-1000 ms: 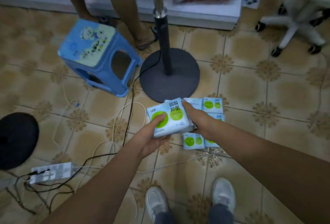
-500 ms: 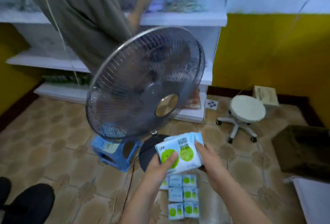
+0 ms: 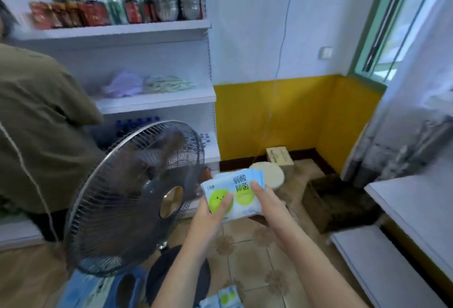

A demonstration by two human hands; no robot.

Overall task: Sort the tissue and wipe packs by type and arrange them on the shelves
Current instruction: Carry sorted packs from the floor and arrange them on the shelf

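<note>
You are standing on a tiled floor (image 3: pixel 247 258) that is carrying a fan (image 3: pixel 132 197), a blue stool (image 3: pixel 98 290), a few wipe packs (image 3: pixel 224 299) and a cardboard box (image 3: pixel 335 204).

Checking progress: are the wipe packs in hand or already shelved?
In hand: left hand and right hand hold the wipe packs above the floor.

fan (image 3: pixel 137 197): standing, grille tilted up
blue stool (image 3: pixel 98 288): beneath fan
round white stool (image 3: pixel 268 176): beside cardboard box (image 3: pixel 279 158)
</note>
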